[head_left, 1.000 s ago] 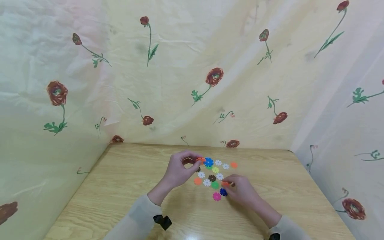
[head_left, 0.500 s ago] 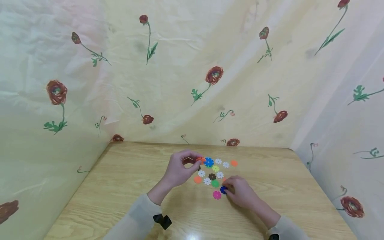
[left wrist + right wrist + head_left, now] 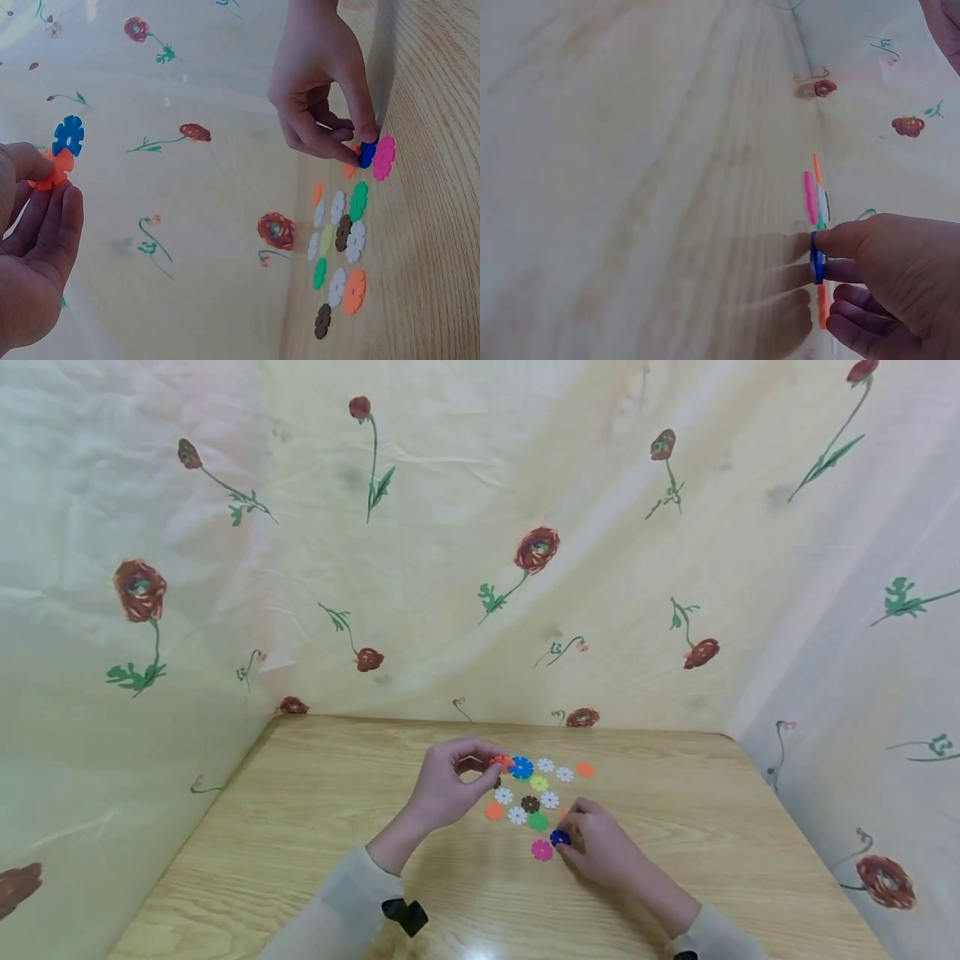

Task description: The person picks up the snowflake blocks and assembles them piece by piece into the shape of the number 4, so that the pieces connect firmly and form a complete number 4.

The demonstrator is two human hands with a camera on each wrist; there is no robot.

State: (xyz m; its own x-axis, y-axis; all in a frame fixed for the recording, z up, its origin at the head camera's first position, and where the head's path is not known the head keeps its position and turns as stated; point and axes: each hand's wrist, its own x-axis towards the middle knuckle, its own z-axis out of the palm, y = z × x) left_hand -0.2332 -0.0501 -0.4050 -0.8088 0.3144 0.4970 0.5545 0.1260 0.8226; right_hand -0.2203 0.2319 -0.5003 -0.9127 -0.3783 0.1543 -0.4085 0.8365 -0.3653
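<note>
We judged the joining barely begun, the left hand (image 3: 447, 785) pinching an orange notched plastic disc (image 3: 52, 175) apparently linked to a bright-blue one (image 3: 69, 132), the right hand (image 3: 603, 843) gripping a dark-blue notched disc (image 3: 558, 837) beside loose, unjoined multicoloured discs (image 3: 530, 804) on the wooden tabletop (image 3: 300, 827).

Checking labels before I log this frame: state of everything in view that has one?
Left hand: pinching an orange disc.
That orange disc: raised.
Blue disc: raised, seemingly joined to it at the edge.
Right hand: pinching dark blue disc.
Dark blue disc: pinched; table contact unclear.
Pink disc: lying flat, unheld.
Other discs: lying on table, unheld.
Floral cloth: hanging, creased.
</note>
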